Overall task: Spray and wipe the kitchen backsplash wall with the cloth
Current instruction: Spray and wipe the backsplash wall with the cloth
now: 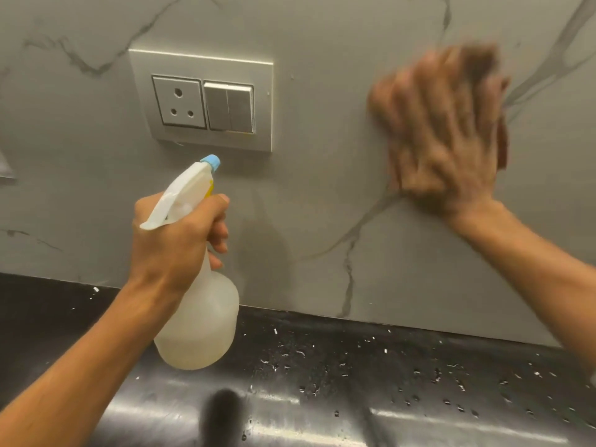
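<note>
The backsplash wall is grey marble with darker veins. My left hand grips the neck of a translucent white spray bottle, whose blue nozzle points at the wall just below the socket plate. To the right, my right hand lies flat against the wall with fingers spread and is blurred by motion. It presses a brown cloth onto the surface; only the cloth's edges show above and to the right of the fingers.
A metal plate with a three-pin socket and two switches sits on the wall at upper left. Below runs a dark glossy countertop speckled with water drops. A dark blurred object stands at the bottom centre.
</note>
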